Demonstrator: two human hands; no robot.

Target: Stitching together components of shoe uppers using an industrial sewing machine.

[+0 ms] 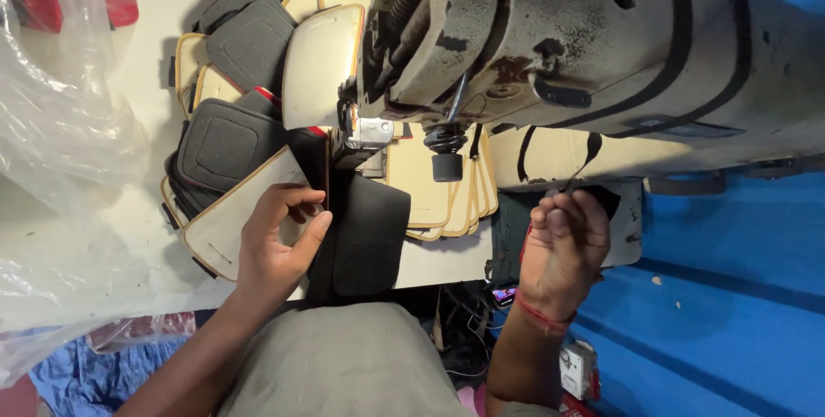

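My left hand [279, 241] grips the edge of a black padded fabric piece [365, 232] that runs up under the presser foot [365, 135] of a worn grey industrial sewing machine [559, 39]. The thumb lies on the black piece and the fingers curl over its left edge. My right hand [563, 241], with a red thread around the wrist, is pinched on a thin black strap [589, 155] that hangs down from the machine body. The strap's upper end goes behind the machine.
A heap of black and cream padded panels [236, 116] with tan edging lies left of the needle on the white table [163, 4]. More cream panels [447, 193] stack under the machine. Clear plastic bags [51, 125] crowd the left. Blue flooring [730, 297] shows at right.
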